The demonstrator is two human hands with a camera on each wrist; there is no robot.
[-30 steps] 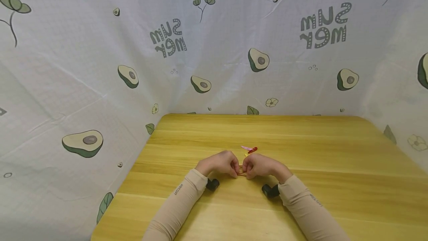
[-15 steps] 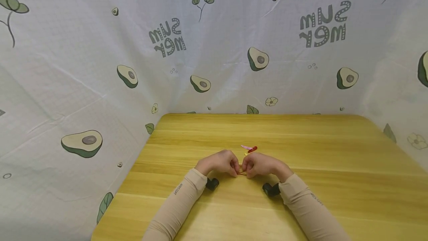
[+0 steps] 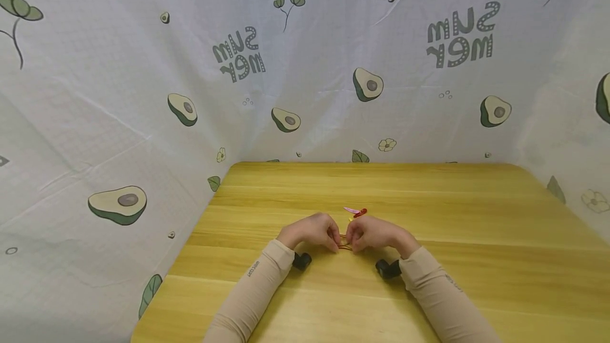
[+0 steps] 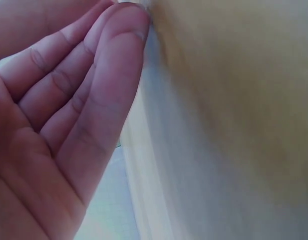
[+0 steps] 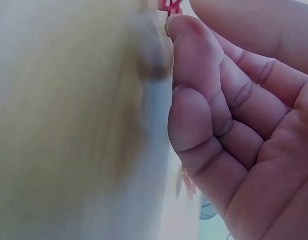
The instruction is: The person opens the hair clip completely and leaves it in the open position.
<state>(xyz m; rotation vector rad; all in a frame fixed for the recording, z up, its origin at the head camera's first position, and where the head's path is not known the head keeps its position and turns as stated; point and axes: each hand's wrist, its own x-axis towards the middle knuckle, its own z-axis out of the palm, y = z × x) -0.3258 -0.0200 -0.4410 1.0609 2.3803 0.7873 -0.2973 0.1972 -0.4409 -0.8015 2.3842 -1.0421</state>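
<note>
Both hands meet low over the middle of the table. My left hand [image 3: 320, 231] has its fingers bent down toward the thumb, pinching the left end of some thin reddish strands [image 3: 345, 248]. From the other side my right hand [image 3: 373, 234] pinches their right end; a short stretch shows between the fingertips. In the right wrist view a small red piece with cut-outs [image 5: 170, 6] shows at the fingertips. Just beyond the right hand lie a pink hair clip [image 3: 351, 210], a red hair clip [image 3: 360, 213] and a yellow bit [image 3: 351, 219], partly hidden by that hand.
The wooden table [image 3: 410, 187] extends around the hands on every side. A white cloth [image 3: 324, 52] printed with avocados and lettering hangs behind it and along both sides. A black wrist camera [image 3: 302, 261] sits under each wrist, close above the tabletop.
Both hands keep their grip in nearly the same place. The right hand has shifted very slightly right, so a little more of the strands shows between them. The clips have not moved.
</note>
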